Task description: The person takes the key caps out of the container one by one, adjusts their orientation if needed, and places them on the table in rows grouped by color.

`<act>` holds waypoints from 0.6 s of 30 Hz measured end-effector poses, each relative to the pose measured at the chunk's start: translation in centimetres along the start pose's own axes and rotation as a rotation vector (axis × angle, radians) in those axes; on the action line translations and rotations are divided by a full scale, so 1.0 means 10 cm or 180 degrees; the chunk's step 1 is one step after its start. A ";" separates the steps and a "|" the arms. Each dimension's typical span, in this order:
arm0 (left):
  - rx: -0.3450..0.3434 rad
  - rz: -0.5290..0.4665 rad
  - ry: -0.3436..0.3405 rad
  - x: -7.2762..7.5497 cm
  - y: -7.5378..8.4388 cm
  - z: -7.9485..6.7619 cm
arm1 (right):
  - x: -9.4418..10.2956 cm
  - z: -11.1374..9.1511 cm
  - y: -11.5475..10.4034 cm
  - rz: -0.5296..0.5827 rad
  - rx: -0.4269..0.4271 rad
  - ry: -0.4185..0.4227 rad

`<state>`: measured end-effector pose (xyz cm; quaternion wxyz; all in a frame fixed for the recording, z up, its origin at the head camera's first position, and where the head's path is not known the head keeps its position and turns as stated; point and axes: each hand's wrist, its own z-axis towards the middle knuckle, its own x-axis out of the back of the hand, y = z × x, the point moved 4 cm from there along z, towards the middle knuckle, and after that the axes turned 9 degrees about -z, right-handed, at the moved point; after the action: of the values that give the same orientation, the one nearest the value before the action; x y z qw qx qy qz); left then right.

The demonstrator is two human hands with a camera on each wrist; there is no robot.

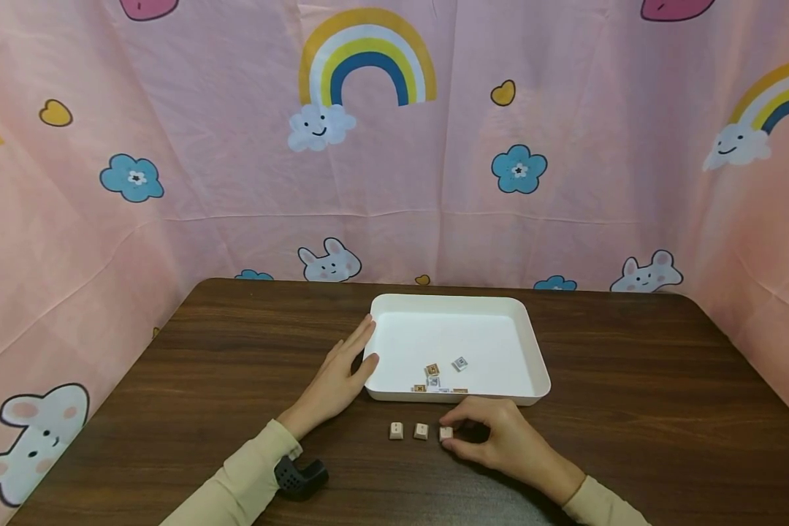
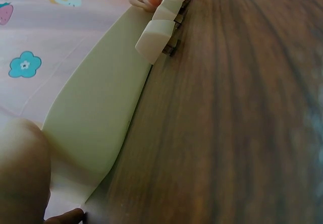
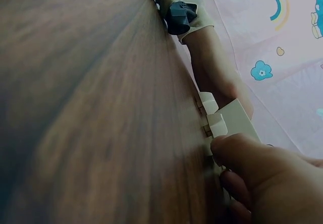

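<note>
Three cream keycaps with small dark parts underneath stand in a row on the table before a white tray (image 1: 539, 387). My right hand (image 1: 500, 442) pinches the rightmost keycap (image 1: 446, 432) between thumb and fingers, at table level. To its left are the middle keycap (image 1: 421, 431) and the left keycap (image 1: 396, 430), spaced slightly apart. My left hand (image 1: 335, 380) rests against the tray's left side, fingers extended and thumb at the rim. In the left wrist view, the nearest keycap (image 2: 154, 40) shows its sloped side, and the right hand's fingertips are at the far end of the row.
Inside the tray, near its front wall, lie several small pieces, among them a brown printed piece (image 1: 432, 370) and a white one (image 1: 459, 363). A black wrist device (image 1: 300, 478) is on the left sleeve. A printed pink curtain (image 1: 237, 146) hangs behind the dark wooden table (image 1: 631, 380).
</note>
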<state>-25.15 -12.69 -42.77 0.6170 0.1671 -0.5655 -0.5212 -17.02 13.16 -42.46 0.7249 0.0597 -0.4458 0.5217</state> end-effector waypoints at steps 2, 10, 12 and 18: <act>-0.0002 -0.0002 -0.0002 0.00 0.00 0.00 | 0.00 0.01 -0.01 -0.0069 0.0038 -0.0008; 0.0011 0.0004 0.0002 0.00 0.00 -0.01 | 0.01 0.01 -0.02 -0.0248 0.0196 -0.0037; 0.0015 0.0000 0.0004 0.00 0.00 -0.01 | 0.01 0.01 -0.03 -0.0289 0.0237 -0.0026; 0.0008 -0.0002 0.0012 0.00 0.01 -0.01 | 0.01 0.01 -0.03 -0.0354 0.0262 -0.0018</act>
<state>-25.06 -12.67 -42.70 0.6176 0.1691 -0.5650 -0.5203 -16.81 13.09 -42.22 0.7485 0.1157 -0.4219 0.4984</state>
